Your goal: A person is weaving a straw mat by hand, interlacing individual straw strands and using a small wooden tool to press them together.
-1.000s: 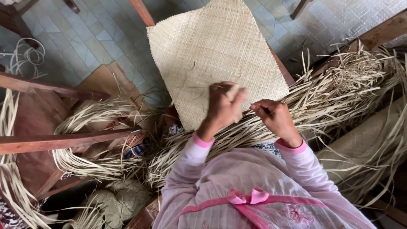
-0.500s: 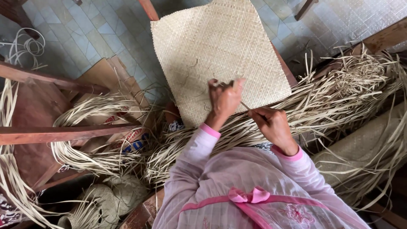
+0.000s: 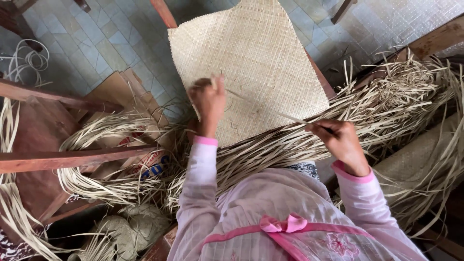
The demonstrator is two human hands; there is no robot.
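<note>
Overhead, the left hand (image 3: 209, 102) is pinching one end of a thin strip (image 3: 263, 107) above the woven mat (image 3: 251, 58), fingers closed on it. The right hand (image 3: 338, 140) is gripping the strip's other end, just off the mat's lower right edge. The strip is running taut between both hands across the mat. Loose straw (image 3: 396, 101) is lying heaped beside the right hand.

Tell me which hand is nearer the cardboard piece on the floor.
Left. The left hand is over the woven mat's near-left edge, just right of the cardboard piece. The right hand is over the loose strips, farther away.
</note>
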